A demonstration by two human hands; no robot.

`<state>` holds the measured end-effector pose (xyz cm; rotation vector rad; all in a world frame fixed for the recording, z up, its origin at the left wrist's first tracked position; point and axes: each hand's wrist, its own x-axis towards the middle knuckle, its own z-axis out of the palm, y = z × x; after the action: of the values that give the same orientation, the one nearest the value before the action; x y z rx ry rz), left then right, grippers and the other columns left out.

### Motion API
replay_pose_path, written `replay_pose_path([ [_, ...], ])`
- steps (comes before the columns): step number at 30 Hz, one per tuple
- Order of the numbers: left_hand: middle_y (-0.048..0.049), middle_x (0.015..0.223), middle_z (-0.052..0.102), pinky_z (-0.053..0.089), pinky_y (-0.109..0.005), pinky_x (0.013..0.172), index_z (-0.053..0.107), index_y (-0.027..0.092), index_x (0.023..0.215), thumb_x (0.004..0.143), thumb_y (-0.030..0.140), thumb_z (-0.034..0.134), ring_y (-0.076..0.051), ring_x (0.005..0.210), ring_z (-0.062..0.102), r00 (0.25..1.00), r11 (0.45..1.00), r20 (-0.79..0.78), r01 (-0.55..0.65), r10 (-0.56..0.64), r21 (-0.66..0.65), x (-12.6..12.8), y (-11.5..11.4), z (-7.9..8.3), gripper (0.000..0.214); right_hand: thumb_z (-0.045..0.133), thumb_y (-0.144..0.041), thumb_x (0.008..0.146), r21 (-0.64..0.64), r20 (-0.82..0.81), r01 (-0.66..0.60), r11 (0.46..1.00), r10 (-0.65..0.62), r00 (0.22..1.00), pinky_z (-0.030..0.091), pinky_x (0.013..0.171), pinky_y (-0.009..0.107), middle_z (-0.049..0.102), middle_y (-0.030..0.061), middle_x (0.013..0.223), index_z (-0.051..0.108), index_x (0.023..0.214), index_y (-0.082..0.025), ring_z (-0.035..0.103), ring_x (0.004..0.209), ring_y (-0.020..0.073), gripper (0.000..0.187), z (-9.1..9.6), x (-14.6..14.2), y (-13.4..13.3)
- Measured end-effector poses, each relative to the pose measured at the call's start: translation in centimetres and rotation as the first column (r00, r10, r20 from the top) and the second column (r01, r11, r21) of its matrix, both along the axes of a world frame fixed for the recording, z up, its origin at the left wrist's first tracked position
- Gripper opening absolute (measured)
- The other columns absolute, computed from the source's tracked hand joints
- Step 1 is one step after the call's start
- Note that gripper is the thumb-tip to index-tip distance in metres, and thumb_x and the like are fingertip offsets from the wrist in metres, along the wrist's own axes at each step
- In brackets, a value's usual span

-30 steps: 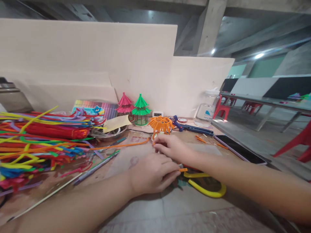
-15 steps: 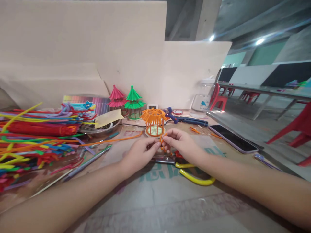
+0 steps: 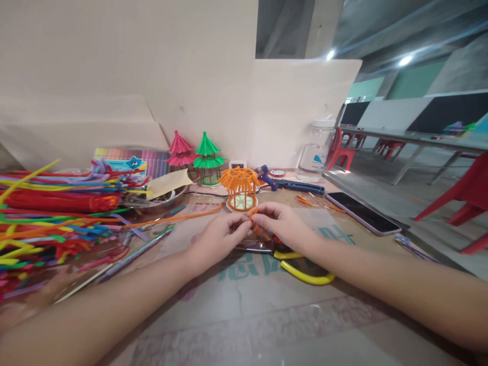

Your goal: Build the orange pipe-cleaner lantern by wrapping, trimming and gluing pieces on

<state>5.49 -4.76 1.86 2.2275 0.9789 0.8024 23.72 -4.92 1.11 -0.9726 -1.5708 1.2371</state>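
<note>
Fingers point(image 3: 239, 232) of the left hand point(image 3: 217, 240) and the right hand point(image 3: 281, 226) pinch one short orange pipe-cleaner piece point(image 3: 252, 213) between them, just in front of an orange pavilion point(image 3: 240, 184) on the worktop point(image 3: 267, 315). Its roof and posts look built (a pink pavilion point(image 3: 180, 150) and a green pavilion point(image 3: 207, 156) behind appear finished), so small finishing pieces seem all that is left. Yellow-handled scissors point(image 3: 305, 275) lie under the right wrist. A pipe-cleaner pile point(image 3: 57, 208) spreads to the left and a phone point(image 3: 360, 206) lies to the right. Pale boards point(image 3: 133, 76) back the worktop, and red chairs point(image 3: 457, 203) stand in the concrete hall.
</note>
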Motion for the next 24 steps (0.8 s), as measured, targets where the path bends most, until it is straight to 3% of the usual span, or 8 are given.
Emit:
replay_pose_path([
  [9,-0.0003,0.078,0.069,0.046,-0.023,0.065,0.067,0.016,0.086,0.088,0.029,0.055,-0.013,0.071,0.059,1.0,1.0,0.027,0.004,-0.004,-0.019,0.31,-0.29,0.02,0.018,0.068,-0.045,0.077,0.024,0.005,0.025,0.999,-0.025,1.0,0.04,0.051,0.022,0.056,-0.0041,0.066,0.06,0.081,-0.016,0.049,0.054,0.0082,0.03,0.29,0.15,-0.17],
  [16,-0.0003,0.073,0.069,0.043,-0.025,0.067,0.072,0.019,0.08,0.086,0.032,0.062,-0.014,0.07,0.059,0.996,0.979,-0.03,-0.079,0.086,0.188,-0.19,0.09,-0.43,0.018,0.067,-0.047,0.078,-0.056,-0.001,-0.05,0.997,0.05,0.999,0.041,0.044,0.021,0.054,-0.0065,0.058,0.058,0.083,-0.019,0.048,0.046,0.0083,0.03,-0.09,0.13,-0.34],
  [20,0.0003,0.075,0.07,0.042,-0.025,0.068,0.074,0.021,0.082,0.085,0.033,0.066,-0.015,0.072,0.06,0.994,0.971,-0.031,-0.1,0.109,0.216,-0.35,0.21,-0.47,0.015,0.065,-0.045,0.081,-0.057,-0.003,-0.076,0.995,0.076,0.997,0.04,0.042,0.02,0.052,-0.0079,0.055,0.057,0.083,-0.019,0.046,0.043,0.0076,0.027,-0.29,0.14,-0.38],
  [24,0.0015,0.073,0.069,0.041,-0.024,0.07,0.075,0.023,0.083,0.089,0.03,0.061,-0.013,0.071,0.059,0.997,0.969,-0.048,-0.043,0.056,0.244,-0.4,0.15,-0.46,0.017,0.066,-0.043,0.079,-0.026,0.028,-0.03,0.999,0.03,0.999,0.038,0.042,0.02,0.053,-0.0075,0.056,0.057,0.08,-0.019,0.046,0.044,0.0072,0.026,0.01,-0.04,-0.51],
])
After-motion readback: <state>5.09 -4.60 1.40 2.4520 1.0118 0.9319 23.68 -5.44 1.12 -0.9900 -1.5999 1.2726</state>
